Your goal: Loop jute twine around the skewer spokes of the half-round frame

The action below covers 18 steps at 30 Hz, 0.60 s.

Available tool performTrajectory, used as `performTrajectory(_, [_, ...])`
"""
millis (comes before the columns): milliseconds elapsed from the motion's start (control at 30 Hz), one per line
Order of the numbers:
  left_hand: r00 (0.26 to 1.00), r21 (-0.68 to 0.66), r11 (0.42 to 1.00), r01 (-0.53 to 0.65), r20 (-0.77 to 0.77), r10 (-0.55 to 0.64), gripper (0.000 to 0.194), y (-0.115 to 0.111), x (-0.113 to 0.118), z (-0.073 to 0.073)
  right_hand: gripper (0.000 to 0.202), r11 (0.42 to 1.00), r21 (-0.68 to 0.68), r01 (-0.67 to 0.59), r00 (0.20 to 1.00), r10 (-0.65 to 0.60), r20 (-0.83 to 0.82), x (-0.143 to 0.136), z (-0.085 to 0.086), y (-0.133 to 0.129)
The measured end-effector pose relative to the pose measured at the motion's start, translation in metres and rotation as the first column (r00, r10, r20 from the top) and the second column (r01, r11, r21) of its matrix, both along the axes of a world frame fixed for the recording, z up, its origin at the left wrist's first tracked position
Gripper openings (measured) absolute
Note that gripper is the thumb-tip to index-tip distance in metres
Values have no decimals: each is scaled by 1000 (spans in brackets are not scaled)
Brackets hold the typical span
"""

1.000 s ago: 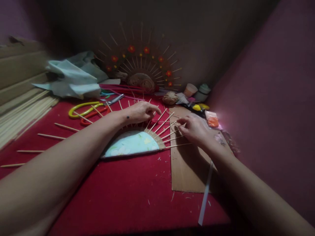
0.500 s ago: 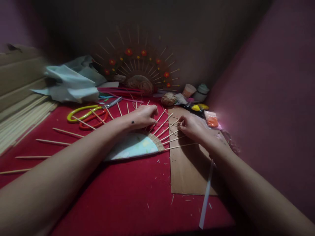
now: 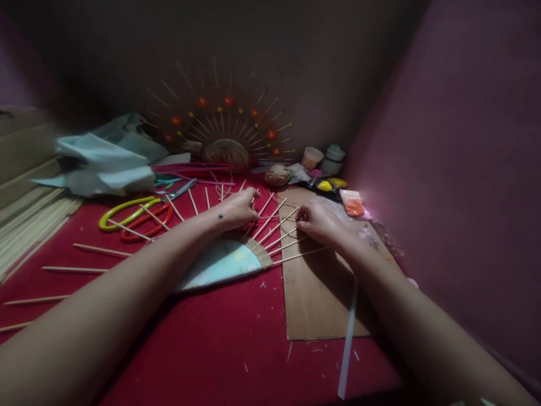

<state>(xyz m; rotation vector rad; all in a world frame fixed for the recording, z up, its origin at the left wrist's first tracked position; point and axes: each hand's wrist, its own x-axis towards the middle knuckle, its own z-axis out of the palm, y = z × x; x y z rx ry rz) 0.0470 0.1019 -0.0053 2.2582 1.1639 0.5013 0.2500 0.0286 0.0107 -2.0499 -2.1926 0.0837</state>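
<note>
Pale-blue fabric half-disc (image 3: 224, 266) with wooden sticks (image 3: 301, 255): likely light, snappable; hold half-disc; right grip (image 3: 318, 221) pinches brown twine (image 3: 276, 216); left grip (image 3: 243, 209) unclear.

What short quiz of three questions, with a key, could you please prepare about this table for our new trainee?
1. Choose: what runs between the left hand and the right hand?
A) a wide ribbon
B) a thin string
C) a metal chain

2. True or false: the white strip overlaps the cardboard.

3. Fill in: the handles of the scissors are red and ____.

Key: 1. B; 2. true; 3. yellow.
</note>
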Motion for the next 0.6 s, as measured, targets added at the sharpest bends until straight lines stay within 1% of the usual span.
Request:
performTrajectory(100, [994, -116, 987, -109, 4, 110, 50, 1, 2, 0, 19, 1000, 4, 7, 1000, -7, -21, 2, -6, 3])
performTrajectory(200, [990, -169, 976, -137, -6, 138, 52, 0, 6, 4, 20, 1000, 17, 20, 999, -19, -27, 1, -7, 3])
performTrajectory(367, [981, -272, 945, -182, 15, 193, 56, -1, 10, 5, 18, 997, 67, 45, 998, -43, -43, 0, -2, 0])
performTrajectory(400, [977, -294, 936, -192, 29, 210, 56, -1, 10, 6, 17, 995, 82, 57, 996, -51, -74, 0, -1, 0])
performTrajectory(433, [974, -310, 930, -198, 44, 222, 56, -1, 11, 7, 15, 993, 95, 74, 989, -60, -138, 1, 1, 0])
performTrajectory(467, [971, -319, 926, -200, 58, 230, 56, -2, 11, 8, 13, 991, 97, 93, 969, -68, -238, 1, 3, 0])
performTrajectory(500, [971, -321, 926, -197, 69, 230, 55, -3, 10, 10, 11, 991, 82, 110, 926, -72, -370, 2, 6, 0])
performTrajectory(533, [971, -317, 929, -191, 77, 226, 54, -4, 10, 13, 8, 992, 49, 120, 852, -77, -518, 2, 9, 0])
performTrajectory(600, [973, -290, 939, -184, 85, 217, 52, -7, 10, 19, 6, 994, -35, 102, 638, -93, -765, 3, 16, -1])
